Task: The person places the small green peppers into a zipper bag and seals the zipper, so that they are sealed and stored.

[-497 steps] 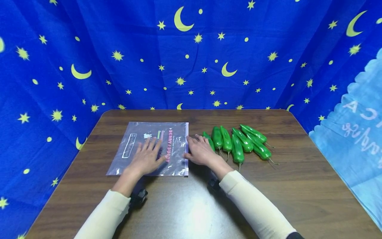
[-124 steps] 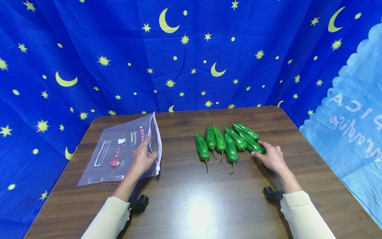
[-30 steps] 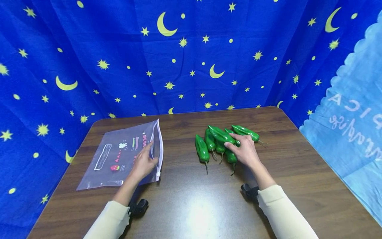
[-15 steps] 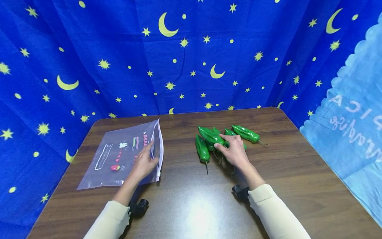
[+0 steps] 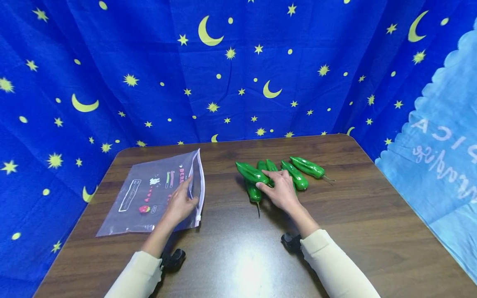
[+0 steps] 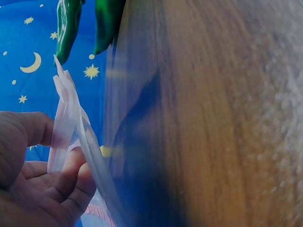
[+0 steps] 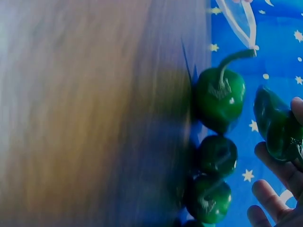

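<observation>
Glossy, deep green and tapering to a blunt point, the long green pepper we see is pinched in a person's right hand over the leftmost of the other peppers, while the left hand grips the parted mouth of a translucent zip bag printed with a strawberry. Around them we find a brown wood-grain table catching white glare, a blue curtain of yellow moons and stars behind, and a pale-blue lettered cloth at right.
</observation>
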Available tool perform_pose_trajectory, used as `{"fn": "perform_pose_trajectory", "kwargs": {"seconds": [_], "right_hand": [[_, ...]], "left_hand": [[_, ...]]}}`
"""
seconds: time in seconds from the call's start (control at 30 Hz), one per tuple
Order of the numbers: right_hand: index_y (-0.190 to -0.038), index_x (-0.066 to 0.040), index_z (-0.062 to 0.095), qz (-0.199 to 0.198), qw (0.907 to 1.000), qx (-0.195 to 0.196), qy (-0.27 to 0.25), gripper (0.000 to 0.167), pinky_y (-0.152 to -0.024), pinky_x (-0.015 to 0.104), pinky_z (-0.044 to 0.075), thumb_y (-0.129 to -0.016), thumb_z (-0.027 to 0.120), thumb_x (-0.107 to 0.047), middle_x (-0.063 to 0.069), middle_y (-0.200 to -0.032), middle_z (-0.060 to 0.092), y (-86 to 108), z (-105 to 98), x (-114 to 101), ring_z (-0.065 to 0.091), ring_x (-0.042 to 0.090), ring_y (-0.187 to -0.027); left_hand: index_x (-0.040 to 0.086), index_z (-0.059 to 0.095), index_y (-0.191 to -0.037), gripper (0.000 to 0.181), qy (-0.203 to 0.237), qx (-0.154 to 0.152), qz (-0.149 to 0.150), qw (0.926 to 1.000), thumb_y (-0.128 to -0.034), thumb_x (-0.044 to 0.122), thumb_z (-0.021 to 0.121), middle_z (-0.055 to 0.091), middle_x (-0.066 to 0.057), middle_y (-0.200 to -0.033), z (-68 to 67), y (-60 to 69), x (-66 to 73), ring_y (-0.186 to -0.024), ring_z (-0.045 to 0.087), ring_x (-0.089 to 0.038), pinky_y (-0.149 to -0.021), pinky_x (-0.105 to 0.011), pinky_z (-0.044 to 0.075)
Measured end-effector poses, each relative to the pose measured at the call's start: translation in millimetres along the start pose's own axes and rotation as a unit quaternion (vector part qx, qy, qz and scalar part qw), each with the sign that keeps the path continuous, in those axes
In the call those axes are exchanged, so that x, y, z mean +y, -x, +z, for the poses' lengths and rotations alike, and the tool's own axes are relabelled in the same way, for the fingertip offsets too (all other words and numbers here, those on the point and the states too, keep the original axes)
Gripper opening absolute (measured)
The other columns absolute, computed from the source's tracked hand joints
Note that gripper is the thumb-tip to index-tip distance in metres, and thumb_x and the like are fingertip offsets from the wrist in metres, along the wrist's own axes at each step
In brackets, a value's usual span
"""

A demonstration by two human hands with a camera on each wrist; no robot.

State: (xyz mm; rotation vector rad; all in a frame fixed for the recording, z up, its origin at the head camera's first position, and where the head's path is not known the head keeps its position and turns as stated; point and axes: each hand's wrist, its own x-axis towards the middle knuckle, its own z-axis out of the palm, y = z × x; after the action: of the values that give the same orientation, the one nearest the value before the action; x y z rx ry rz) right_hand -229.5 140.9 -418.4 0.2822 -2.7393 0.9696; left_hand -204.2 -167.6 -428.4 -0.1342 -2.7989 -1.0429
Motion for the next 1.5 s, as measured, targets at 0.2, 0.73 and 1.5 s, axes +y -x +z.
{"fn": "perform_pose_trajectory", "kwargs": {"seconds": [0.2, 0.73, 1.5], "right_hand": [[-0.127, -0.015, 0.061, -0.013, 0.9999, 0.006, -0.007, 0.052, -0.089, 0.045, 0.038, -0.082, 0.069, -0.040, 0.009, -0.116, 0.066, -0.2, 10, -9, 0.047, 0.029, -0.105], [-0.128, -0.015, 0.060, -0.060, 0.9979, -0.016, 0.018, 0.054, -0.088, 0.041, 0.038, -0.081, 0.070, -0.041, 0.008, -0.120, 0.066, -3.3, 27, -30, 0.049, 0.024, -0.105], [-0.125, -0.015, 0.062, -0.105, 0.9926, -0.039, 0.046, 0.053, -0.086, 0.039, 0.037, -0.081, 0.069, -0.042, 0.004, -0.113, 0.069, -3.2, 41, -50, 0.049, 0.023, -0.103]], "left_hand": [[0.002, 0.031, -0.146, 0.075, -0.001, 0.000, -0.001, 1.0000, -0.0767, 0.005, 0.062, 0.045, -0.025, -0.139, 1.2, 0.8, -0.8, -0.065, 0.055, -0.017, -0.071, -0.039, 0.050], [0.001, 0.033, -0.144, 0.075, 0.001, 0.000, 0.001, 1.0000, -0.0755, 0.006, 0.062, 0.048, -0.025, -0.134, 0.3, 1.8, 2.6, -0.065, 0.055, -0.017, -0.068, -0.036, 0.049], [0.000, 0.033, -0.144, 0.075, -0.006, -0.004, 0.003, 1.0000, -0.0754, 0.005, 0.062, 0.041, -0.028, -0.141, 1.0, 2.7, 3.5, -0.065, 0.057, -0.019, -0.076, -0.044, 0.050]]}}
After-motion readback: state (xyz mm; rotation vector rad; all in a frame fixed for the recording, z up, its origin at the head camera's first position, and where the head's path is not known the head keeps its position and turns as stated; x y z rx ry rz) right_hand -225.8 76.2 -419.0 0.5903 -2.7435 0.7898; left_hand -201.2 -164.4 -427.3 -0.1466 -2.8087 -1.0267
